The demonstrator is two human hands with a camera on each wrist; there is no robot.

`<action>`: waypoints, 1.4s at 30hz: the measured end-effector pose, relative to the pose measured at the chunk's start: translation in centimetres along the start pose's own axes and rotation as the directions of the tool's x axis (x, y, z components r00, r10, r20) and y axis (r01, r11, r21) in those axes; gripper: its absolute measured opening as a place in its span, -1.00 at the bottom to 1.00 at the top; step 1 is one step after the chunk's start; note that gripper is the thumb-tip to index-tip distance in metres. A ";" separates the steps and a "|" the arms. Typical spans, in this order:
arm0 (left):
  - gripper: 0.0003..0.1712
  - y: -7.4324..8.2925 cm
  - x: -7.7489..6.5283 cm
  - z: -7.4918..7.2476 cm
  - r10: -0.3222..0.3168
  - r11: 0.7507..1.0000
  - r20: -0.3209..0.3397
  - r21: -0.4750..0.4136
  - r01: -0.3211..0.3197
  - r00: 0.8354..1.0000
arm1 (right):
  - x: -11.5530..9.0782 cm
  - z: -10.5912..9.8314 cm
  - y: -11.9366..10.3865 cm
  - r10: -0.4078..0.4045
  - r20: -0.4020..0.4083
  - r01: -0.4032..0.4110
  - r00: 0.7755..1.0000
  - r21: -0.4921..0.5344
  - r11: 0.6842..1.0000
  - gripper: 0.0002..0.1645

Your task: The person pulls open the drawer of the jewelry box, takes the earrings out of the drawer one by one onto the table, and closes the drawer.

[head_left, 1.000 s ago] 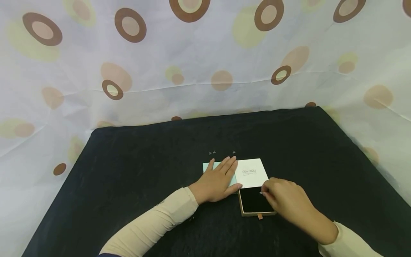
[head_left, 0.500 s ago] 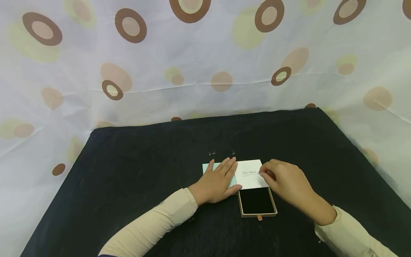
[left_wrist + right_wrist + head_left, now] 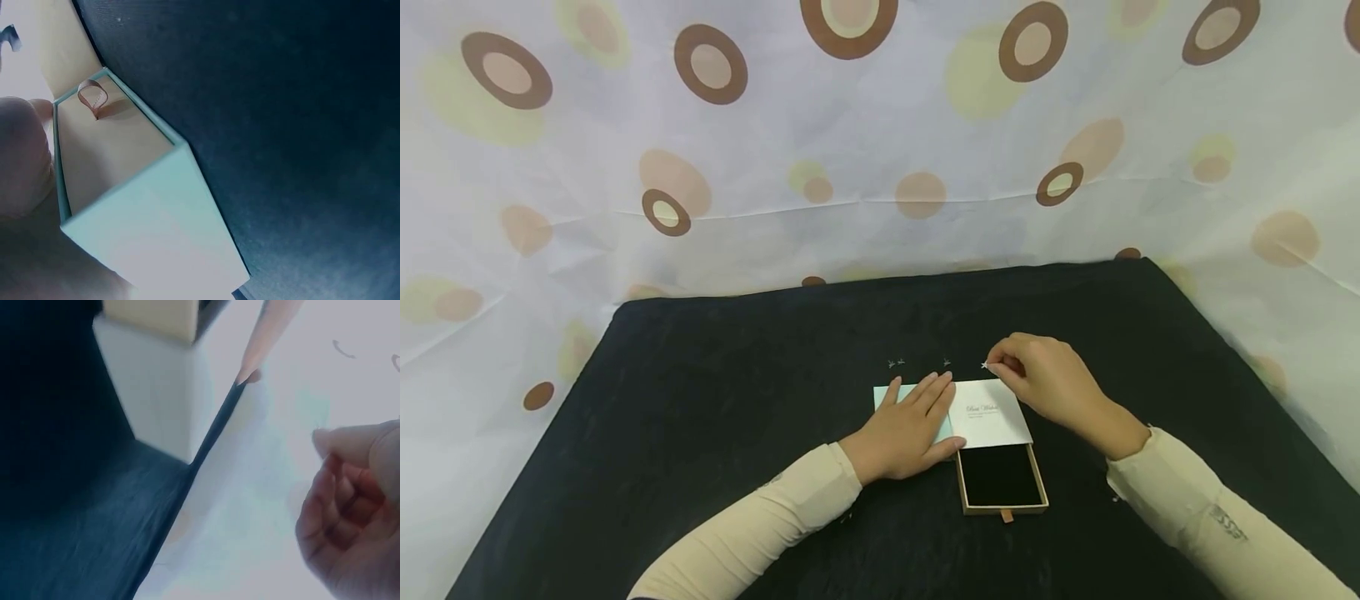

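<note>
My left hand (image 3: pixel 904 429) lies with straight fingers across a light blue box (image 3: pixel 886 395), its thumb at the edge of a white drawer box (image 3: pixel 981 398) with printed lettering. That box's drawer (image 3: pixel 1002 510) is pulled out toward me and shows a black lining. Past the white box's far right corner, my right hand (image 3: pixel 1051 379) pinches a tiny silvery jewellery-like piece (image 3: pixel 985 365) between thumb and forefinger; its exact kind is too small to tell. In the left wrist view, the blue box (image 3: pixel 150 219) has a cream end with a ribbon loop (image 3: pixel 94 100).
Three tiny silvery pieces lie on the black cloth (image 3: pixel 760 358) just beyond the boxes: a pair (image 3: pixel 896 363) to the left and a single one (image 3: pixel 947 362) near my left fingertips. Behind the table hangs a patterned white curtain (image 3: pixel 865 242). An orange tab (image 3: pixel 1007 516) sticks out from the drawer front.
From over the black-lined drawer, my right hand has moved away from me across the white box to its far side, still pinching the silvery piece. My left hand stays on the blue box.
</note>
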State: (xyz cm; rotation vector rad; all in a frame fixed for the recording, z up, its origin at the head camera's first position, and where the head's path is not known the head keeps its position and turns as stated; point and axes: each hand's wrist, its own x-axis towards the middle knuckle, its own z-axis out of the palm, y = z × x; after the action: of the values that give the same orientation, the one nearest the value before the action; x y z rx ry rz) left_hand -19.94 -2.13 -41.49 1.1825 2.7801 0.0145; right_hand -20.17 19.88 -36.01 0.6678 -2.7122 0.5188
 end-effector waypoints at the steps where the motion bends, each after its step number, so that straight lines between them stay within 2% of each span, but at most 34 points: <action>1: -0.14 0.0 0.0 0.0 -0.001 1.000 0.001 0.003 0.001 1.000 | 0.4 0.2 0.2 -0.008 0.014 0.008 1.000 0.005 1.000 -0.95; 13: -0.13 0.0 0.1 0.1 0.001 1.000 -0.005 0.023 -0.001 1.000 | 4.7 3.0 2.9 -0.093 0.185 0.091 0.978 0.019 0.996 -0.95; 22: -0.13 0.1 0.2 -0.1 0.004 1.000 0.001 0.022 -0.004 1.000 | 5.8 4.5 4.3 -0.039 0.311 0.034 0.950 0.021 0.999 -0.96; 32: -0.12 0.2 0.4 0.1 0.007 0.999 -0.002 0.038 -0.007 1.000 | 6.2 5.4 5.2 -0.050 0.348 0.043 0.936 0.027 0.999 -0.94; 42: -0.13 0.3 0.5 -0.1 0.007 0.999 0.007 0.038 -0.007 1.000 | 6.1 5.7 5.6 -0.018 0.362 0.009 0.932 0.027 1.000 -0.95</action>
State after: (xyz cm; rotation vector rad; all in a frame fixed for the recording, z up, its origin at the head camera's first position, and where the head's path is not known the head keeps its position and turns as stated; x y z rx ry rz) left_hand -20.12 -1.55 -41.46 1.1988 2.7818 -0.0417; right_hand -29.22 19.81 -40.37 0.8643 -3.0446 0.4653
